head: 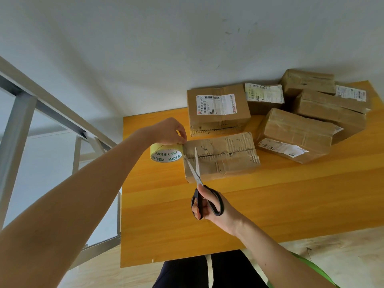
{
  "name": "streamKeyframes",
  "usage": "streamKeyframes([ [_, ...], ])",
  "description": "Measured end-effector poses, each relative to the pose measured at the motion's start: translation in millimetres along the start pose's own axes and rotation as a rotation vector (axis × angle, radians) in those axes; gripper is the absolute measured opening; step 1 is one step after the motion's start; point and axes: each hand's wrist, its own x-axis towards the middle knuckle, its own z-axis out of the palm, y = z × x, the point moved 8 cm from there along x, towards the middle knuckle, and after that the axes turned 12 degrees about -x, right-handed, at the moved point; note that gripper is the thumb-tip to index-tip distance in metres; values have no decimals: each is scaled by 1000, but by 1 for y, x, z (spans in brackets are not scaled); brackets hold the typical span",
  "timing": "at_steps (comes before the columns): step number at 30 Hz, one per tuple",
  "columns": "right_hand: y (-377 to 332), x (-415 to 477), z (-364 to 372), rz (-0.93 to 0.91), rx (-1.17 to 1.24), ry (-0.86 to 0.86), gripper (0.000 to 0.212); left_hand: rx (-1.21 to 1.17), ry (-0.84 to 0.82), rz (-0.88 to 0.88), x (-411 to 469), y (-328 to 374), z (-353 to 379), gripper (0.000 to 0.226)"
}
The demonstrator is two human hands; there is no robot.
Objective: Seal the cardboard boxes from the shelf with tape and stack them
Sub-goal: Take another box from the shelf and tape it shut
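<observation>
**boxguy:** ok so the worn brown cardboard box (226, 154) sits near the left edge of the orange wooden table (291, 194), flap seam running left to right. My left hand (170, 132) is pinching the pale yellow tape roll (166, 153) from above, right at the box's left end, with the roll touching that end. Meanwhile my right hand (212, 210) is gripping the black-handled steel scissors (197, 175), fingers through the loops, blades parted over that same end. Any tips for the cut?

**tapefan:** Looks like the cut is the step you're on. I'd pull the roll a little away from the box so the strip goes taut, otherwise the blades just fold it. Cut close to the roll, not on top of the seam, so there's a tail to press down over the left end. Mind your pinching fingers, the blade tips are near them. After that, rub the strip flat along the seam. That torn corrugated top probably won't hold tape well. I honestly can't make out the strip itself from here. The other brown cardboard boxes (311, 121) are piled at the far right corner, so I'd guess it gets stacked there.
</observation>
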Motion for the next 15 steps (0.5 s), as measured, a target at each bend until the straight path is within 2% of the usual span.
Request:
streamKeyframes([
  [6, -10, 3, -2, 26, 66, 1, 41, 8, -12, 6, 2, 5, 0, 12],
  [15, -21, 16, -8, 49, -47, 101, 48, 35, 37, -45, 0, 6, -4, 10],
])
